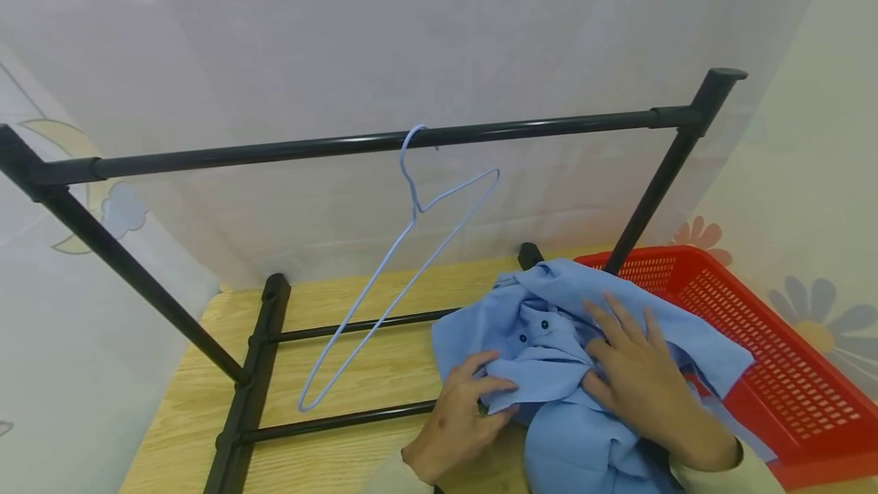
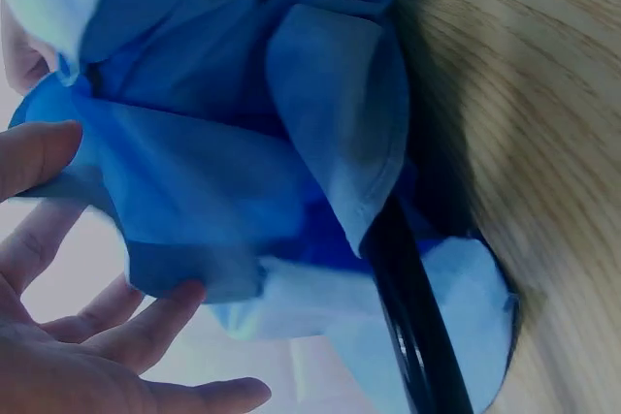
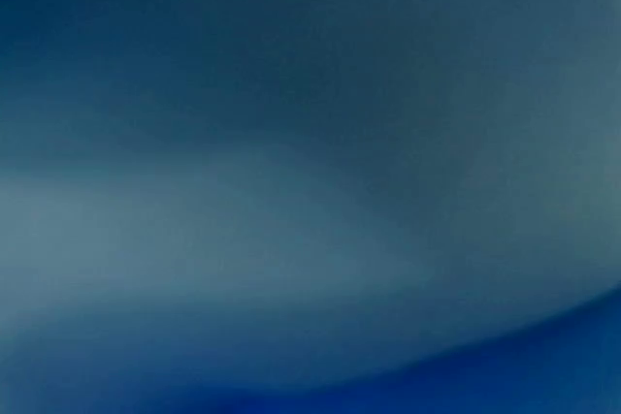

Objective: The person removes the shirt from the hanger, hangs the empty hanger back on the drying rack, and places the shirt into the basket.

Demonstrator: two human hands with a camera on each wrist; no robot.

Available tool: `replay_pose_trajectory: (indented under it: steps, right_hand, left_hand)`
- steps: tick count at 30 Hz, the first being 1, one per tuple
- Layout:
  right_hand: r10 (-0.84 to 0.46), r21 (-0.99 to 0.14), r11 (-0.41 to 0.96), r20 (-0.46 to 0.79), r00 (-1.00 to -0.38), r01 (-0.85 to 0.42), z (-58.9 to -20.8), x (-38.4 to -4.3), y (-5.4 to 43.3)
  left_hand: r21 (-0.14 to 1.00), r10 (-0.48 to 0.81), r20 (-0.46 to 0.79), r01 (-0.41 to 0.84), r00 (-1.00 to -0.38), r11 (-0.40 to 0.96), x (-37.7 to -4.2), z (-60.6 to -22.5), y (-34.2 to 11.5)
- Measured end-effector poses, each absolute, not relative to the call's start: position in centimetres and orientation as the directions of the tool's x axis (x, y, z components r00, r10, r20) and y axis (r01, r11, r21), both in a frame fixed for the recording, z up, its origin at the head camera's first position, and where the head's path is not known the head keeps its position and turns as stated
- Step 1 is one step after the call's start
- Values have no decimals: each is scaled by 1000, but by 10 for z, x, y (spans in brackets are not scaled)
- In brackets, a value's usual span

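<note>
A crumpled light blue button-up shirt [image 1: 549,372] lies over the rack's base and the edge of a red basket, dark buttons showing. At its left edge my left hand [image 1: 461,410] pinches the fabric between thumb and fingers. The left wrist view shows that hand [image 2: 87,307] with its thumb on one side of the cloth [image 2: 194,172] and fingers behind it. My right hand [image 1: 638,376] rests on top of the shirt, fingers spread and fairly straight. Blurred blue cloth [image 3: 291,239] fills the right wrist view, hiding the right hand there.
A light blue wire hanger [image 1: 391,258] hangs from the black rack's top bar [image 1: 288,149], left of the shirt. Black lower bars [image 1: 343,421] cross the wooden table [image 1: 363,372]. The red basket [image 1: 789,349] stands at the right, partly under the shirt.
</note>
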State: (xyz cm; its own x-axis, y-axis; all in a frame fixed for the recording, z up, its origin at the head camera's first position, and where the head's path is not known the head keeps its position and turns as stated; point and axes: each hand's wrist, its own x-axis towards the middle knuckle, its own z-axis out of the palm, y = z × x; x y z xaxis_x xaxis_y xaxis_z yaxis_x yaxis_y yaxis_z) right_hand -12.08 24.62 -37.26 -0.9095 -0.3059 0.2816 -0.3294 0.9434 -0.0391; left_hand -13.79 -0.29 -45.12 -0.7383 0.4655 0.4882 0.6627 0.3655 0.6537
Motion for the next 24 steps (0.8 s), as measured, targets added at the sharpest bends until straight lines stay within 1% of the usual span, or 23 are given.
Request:
replay_pose_trajectory:
  steps: [6,13,15,17,20,22,23,24]
  right_hand:
    - [-255,-72,949,399,-881,-307,-359,-121,270]
    - [-163,-76,970,505,-848,-232,-341,-119,298]
    - [-139,-83,972,552,-822,-221,-337,-118,304]
    - [-125,-76,973,620,-775,-218,-333,-118,310]
    - [-82,-60,985,671,-737,-164,-326,-117,320]
    - [-38,-46,995,656,-754,-90,-320,-116,327]
    - [-45,-33,995,674,-737,-91,-318,-117,332]
    - [-23,-16,999,661,-750,-45,-316,-117,336]
  left_hand:
    - [656,450,470,642,-759,397,-139,-455,-7]
    - [630,454,457,639,-765,441,-139,-456,-10]
    - [626,455,454,637,-766,449,-138,-456,-10]
    - [629,456,451,635,-768,449,-138,-455,-10]
    - [637,461,433,625,-775,452,-138,-455,-10]
    - [645,468,416,616,-780,453,-138,-455,-11]
    - [650,472,408,612,-781,451,-137,-455,-11]
    - [652,475,401,608,-783,453,-137,-455,-11]
